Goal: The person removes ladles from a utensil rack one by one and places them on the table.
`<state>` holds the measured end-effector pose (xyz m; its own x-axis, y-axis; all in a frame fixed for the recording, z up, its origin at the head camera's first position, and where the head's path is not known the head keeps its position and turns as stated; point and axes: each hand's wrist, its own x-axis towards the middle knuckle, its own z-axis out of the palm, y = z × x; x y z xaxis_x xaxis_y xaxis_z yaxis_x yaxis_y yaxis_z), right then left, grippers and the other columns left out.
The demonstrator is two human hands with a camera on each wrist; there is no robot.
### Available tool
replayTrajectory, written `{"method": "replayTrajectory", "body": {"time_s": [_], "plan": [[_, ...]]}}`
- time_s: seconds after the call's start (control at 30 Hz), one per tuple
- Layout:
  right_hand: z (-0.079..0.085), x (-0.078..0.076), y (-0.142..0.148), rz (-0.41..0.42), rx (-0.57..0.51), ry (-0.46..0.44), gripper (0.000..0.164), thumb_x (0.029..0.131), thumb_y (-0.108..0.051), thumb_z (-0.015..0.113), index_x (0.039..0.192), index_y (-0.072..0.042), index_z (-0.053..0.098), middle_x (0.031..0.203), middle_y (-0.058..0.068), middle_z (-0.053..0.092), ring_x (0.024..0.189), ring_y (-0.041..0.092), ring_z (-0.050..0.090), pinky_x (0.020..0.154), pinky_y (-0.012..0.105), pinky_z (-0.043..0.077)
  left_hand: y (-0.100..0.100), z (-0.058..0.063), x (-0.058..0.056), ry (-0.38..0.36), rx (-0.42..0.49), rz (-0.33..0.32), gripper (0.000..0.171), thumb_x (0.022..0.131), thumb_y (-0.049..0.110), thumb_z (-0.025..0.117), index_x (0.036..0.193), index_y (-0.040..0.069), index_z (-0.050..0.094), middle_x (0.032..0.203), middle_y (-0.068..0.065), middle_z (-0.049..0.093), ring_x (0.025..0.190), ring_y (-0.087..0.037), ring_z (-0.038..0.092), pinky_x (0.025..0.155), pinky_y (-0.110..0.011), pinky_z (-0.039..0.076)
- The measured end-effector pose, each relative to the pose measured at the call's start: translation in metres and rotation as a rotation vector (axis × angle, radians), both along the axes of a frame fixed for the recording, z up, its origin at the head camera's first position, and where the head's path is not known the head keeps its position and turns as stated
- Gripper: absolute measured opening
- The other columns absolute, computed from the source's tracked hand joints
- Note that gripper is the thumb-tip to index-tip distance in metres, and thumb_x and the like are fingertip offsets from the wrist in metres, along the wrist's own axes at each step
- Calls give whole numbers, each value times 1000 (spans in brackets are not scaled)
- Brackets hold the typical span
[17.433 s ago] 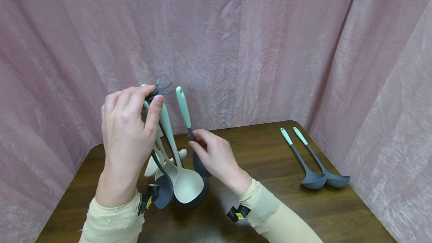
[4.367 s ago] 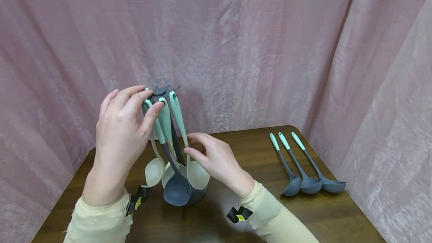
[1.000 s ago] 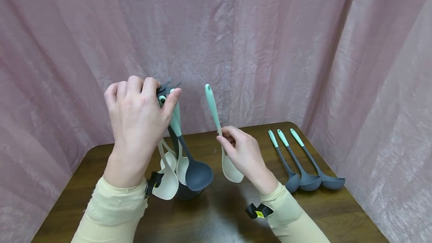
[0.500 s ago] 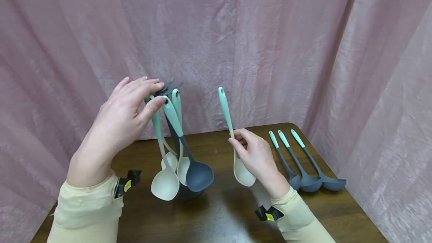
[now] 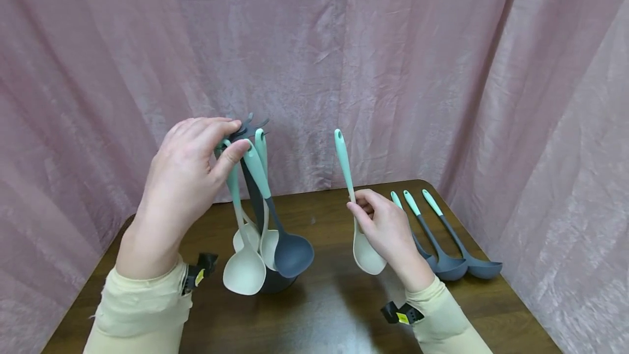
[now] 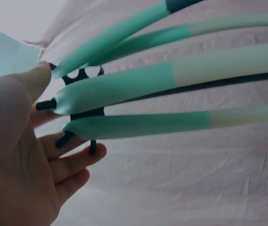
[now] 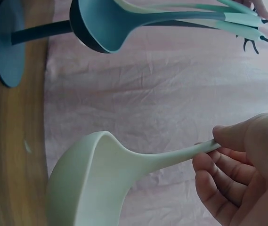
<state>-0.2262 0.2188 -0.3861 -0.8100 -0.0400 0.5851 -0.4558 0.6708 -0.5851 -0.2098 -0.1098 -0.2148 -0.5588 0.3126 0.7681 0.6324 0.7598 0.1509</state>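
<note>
- The right hand [image 5: 388, 228] pinches the cream ladle [image 5: 366, 253] on its thin stem, just under the mint handle; thumb and fingers are closed together on it, leaving no gap.
- That ladle stands nearly upright, bowl down, above the counter [image 5: 314, 316], between the stand [image 5: 253, 190] and the three dark ladles [image 5: 449, 267] lying by the counter's right edge, handles toward its far right corner.
- It looks light, stiff and hard to break, with a smooth surface that may turn in a loose pinch. The bowl is probably the heavier end, so a hold low on the stem should curb swinging better than one at the handle's tip.
- The left hand [image 5: 182, 168] holds the stand's hooked top between thumb and fingers, spread only as far as the hooks require.
- Four ladles hang there, including a dark-bowled ladle [image 5: 294, 255] and a front cream-bowled ladle [image 5: 244, 272]; these likely swing freely if the stand tips.
</note>
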Motion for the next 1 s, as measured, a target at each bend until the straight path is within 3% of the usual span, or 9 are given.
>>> {"method": "replayTrajectory", "body": {"time_s": [0.2,0.4,0.73,1.0], "plan": [[-2,-1,4,-38,21,-4,13,101,-20,83,113,-16,80,96,-4,78,83,14,76,75,40,60,12,-5,3,103,32,58,38,102,28,82,130,2,79,124,-14,79,122,-39,69,118,-50,43],[-4,-1,7,-84,58,-56,12,102,-23,82,112,-16,80,95,-4,78,83,16,74,71,41,56,16,-9,4,155,54,91,40,104,33,79,127,1,80,122,-17,79,119,-40,70,114,-53,45],[-11,-7,14,-137,117,-103,13,102,-23,81,111,-15,80,94,-5,80,81,18,73,67,43,54,17,-11,11,149,74,150,42,107,38,75,132,5,80,126,-15,78,123,-38,69,115,-55,41],[-22,-15,14,-145,131,-137,13,102,-24,79,111,-15,80,91,-6,79,79,17,71,66,43,54,15,-13,13,151,91,154,43,108,39,74,134,5,79,128,-15,77,127,-40,66,116,-55,40]]}}
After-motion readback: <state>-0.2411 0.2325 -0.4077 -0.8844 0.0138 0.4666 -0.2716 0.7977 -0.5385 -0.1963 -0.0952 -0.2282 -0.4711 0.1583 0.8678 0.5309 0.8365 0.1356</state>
